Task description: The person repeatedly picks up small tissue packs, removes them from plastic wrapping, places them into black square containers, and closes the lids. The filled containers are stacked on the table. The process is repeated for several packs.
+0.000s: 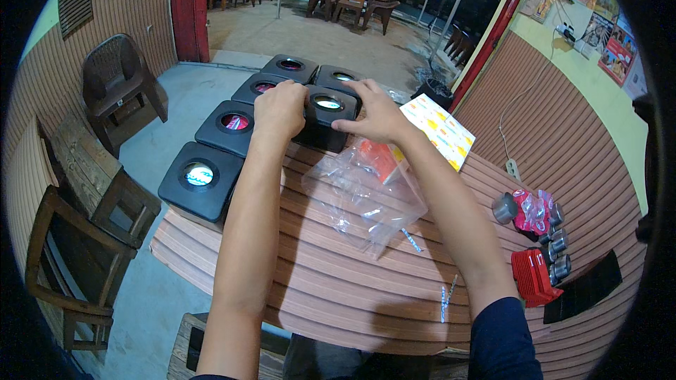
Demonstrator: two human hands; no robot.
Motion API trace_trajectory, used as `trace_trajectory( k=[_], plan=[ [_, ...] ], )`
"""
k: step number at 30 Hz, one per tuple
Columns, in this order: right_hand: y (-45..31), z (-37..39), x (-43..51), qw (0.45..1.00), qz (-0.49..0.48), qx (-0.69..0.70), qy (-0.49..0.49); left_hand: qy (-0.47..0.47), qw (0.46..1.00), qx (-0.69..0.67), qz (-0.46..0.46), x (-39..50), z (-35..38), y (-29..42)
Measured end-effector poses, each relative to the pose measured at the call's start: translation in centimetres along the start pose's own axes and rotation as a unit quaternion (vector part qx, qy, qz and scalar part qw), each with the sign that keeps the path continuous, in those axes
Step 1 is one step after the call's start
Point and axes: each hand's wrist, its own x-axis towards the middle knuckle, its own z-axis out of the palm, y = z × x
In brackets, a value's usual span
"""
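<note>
My left hand (281, 110) presses against the left side of a black square tissue box (330, 125) with a round opening in its lid. Its fingertips are hidden behind the hand. On the opposite side, my right hand (376, 112) spans the box's right edge, thumb at the near corner and fingers towards the back. Bright printed packaging shows through the opening. Below my right hand, a clear plastic bag (364, 211) lies crumpled on the wood-slat patterned table (327, 274), with an orange-red packet (376, 157) at its upper end.
Several similar black boxes, including the nearest one (198, 200), line the table's left side. A white-and-yellow carton (441, 129) lies at the right. Red holders (533, 277), metal cups (505, 207) and paper strips (443, 303) sit nearer. A brown chair (119, 82) stands left.
</note>
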Motion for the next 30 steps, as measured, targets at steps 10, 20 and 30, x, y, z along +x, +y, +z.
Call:
trace_trajectory(
  k=[10, 20, 30],
  plan=[
    [2.7, 1.5, 3.5, 0.985, 0.15, -0.036, -0.082, -0.049, 0.998, -0.012, -0.046, 0.3, -0.6, 0.0],
    [1.6, 0.6, 2.2, 0.989, 0.119, 0.013, -0.087, -0.101, 0.995, -0.022, -0.008, -0.4, -3.4, 0.8],
    [8.1, -5.4, -14.8, 0.994, 0.083, -0.047, 0.048, -0.572, 0.783, -0.244, 0.014, -1.8, -7.3, 7.1]
  ],
)
